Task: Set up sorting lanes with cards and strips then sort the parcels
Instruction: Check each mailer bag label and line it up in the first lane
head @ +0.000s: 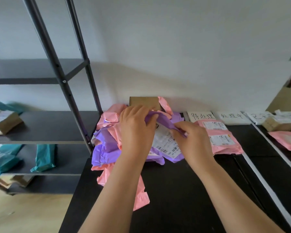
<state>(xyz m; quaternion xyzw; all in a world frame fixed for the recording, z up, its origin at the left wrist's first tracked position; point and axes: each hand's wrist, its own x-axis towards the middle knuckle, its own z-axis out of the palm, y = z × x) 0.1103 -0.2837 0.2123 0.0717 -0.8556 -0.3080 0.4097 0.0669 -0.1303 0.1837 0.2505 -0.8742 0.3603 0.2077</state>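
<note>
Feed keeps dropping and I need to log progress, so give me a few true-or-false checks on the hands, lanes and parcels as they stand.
1. The left hand and right hand both hold the purple parcel on top of the pile. True.
2. No parcel lies in front of the cards. False: a pink parcel lies just in front of the leftmost card.
3. The shelf holds purple parcels. False: teal parcels lie there.
4. A white strip runs down the black table. True.
</note>
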